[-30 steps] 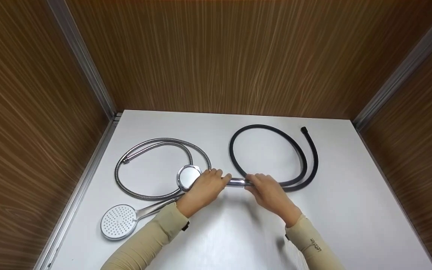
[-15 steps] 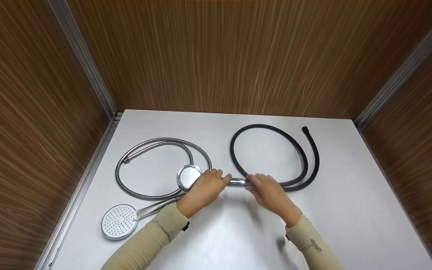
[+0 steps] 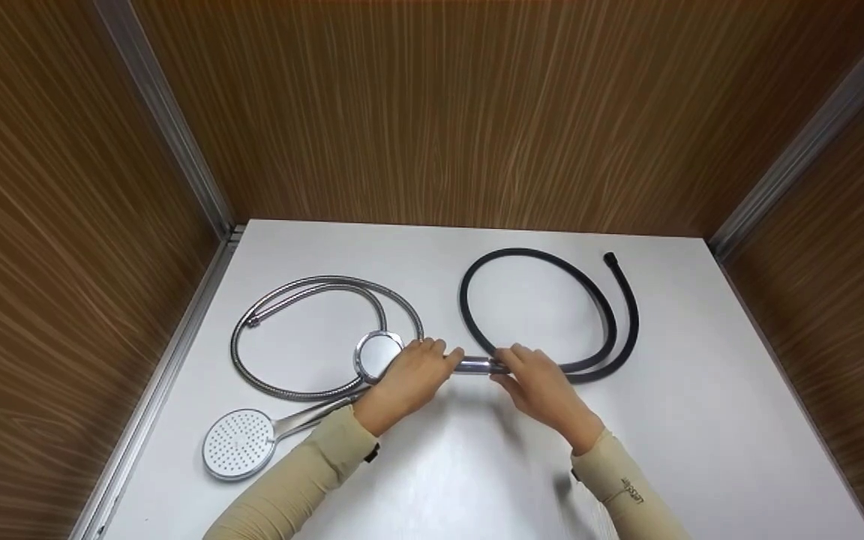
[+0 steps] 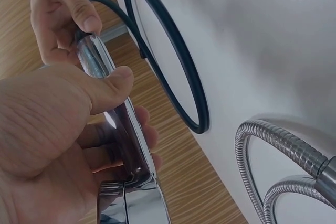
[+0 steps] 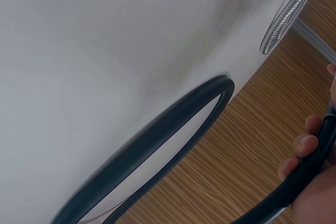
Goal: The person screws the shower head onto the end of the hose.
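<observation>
My left hand (image 3: pixel 413 371) grips the chrome handle (image 3: pixel 475 365) of a hand shower whose round mirrored back (image 3: pixel 378 355) shows beside the knuckles. At the handle's far end, my right hand (image 3: pixel 541 382) holds the end of a black shower hose (image 3: pixel 631 322). In the left wrist view the left thumb lies along the shiny handle (image 4: pixel 126 135), and the right hand (image 4: pixel 60 19) pinches right where handle and hose meet. Fingers (image 5: pixel 304 145) curl round the black hose (image 5: pixel 310 166) in the right wrist view. The joint itself is mostly hidden by them.
A second hand shower (image 3: pixel 238 444) lies spray face up at the left, its handle end covered by the left arm. Behind it a coiled metal hose (image 3: pixel 286 393) rests on the white table (image 3: pixel 702 420). Wood-grain panels (image 3: pixel 432 112) enclose the back and sides.
The right hand's fingers have shifted very slightly at the handle's end. The left hand, the hand showers and both hoses stay where they were.
</observation>
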`<state>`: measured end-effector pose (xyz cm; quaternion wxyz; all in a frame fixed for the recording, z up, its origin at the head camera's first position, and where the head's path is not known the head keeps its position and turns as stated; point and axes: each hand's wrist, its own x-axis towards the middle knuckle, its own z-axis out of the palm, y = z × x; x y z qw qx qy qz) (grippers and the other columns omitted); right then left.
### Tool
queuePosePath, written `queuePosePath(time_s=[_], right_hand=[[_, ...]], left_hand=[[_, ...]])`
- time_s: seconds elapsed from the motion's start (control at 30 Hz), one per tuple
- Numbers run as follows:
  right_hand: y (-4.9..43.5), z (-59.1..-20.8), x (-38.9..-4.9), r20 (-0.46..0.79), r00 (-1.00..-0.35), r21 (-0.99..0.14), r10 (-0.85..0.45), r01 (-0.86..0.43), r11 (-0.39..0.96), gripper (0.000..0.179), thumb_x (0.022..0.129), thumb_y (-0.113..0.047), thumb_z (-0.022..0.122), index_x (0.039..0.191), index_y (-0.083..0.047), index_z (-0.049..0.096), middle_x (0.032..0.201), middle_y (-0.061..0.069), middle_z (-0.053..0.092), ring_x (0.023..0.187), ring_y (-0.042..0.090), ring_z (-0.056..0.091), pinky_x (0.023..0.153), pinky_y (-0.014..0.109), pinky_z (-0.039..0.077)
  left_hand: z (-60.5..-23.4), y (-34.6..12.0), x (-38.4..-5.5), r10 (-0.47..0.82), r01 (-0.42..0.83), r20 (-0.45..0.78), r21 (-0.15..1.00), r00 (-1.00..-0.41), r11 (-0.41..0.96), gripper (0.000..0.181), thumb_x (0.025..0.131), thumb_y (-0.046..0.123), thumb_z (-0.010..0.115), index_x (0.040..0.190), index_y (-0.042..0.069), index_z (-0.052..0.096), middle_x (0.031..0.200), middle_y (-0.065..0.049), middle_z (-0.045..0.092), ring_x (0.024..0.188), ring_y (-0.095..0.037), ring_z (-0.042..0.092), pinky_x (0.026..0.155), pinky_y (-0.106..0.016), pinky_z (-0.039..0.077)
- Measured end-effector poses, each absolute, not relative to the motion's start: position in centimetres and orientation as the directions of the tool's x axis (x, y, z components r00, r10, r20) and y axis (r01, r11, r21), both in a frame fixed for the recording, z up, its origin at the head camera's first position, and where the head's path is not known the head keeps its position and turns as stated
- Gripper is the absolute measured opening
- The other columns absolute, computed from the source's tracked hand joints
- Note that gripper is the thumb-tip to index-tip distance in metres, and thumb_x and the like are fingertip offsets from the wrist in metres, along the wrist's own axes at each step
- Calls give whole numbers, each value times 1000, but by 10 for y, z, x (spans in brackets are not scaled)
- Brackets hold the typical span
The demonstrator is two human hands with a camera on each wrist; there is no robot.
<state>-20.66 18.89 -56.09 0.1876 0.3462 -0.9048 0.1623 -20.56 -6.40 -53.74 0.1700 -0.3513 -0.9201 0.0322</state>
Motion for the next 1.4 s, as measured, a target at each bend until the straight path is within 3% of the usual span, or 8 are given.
queuePosePath(time_s=[0.3, 1.03, 1.4], right_hand=[[189, -560, -207, 451, -688, -162, -569, -690, 705, 30, 94, -20, 79, 118, -10, 65, 84, 0, 60, 68, 15, 47, 65, 35, 46], [190, -560, -206, 434, -682, -136, -589, -695, 706, 24, 96, -21, 76, 115, -12, 64, 78, -1, 52, 67, 12, 38, 62, 32, 41], [197, -565, -203, 394, -707, -143, -587, -678, 721, 26, 94, -25, 79, 112, -13, 66, 78, -2, 53, 68, 12, 41, 63, 29, 37]], left_hand=[[-536, -64, -205, 658, 643, 278, -156, -700, 750, 28, 96, 18, 75, 123, 14, 68, 92, -6, 70, 83, -21, 67, 74, -33, 57], [-536, -62, -202, 636, 629, 287, -130, -716, 767, 34, 92, 24, 80, 123, 16, 71, 91, -5, 71, 81, -19, 67, 75, -31, 58], [-549, -54, -194, 662, 645, 249, -158, -707, 748, 27, 94, 15, 75, 120, 10, 71, 86, -3, 69, 72, -15, 62, 59, -26, 51]])
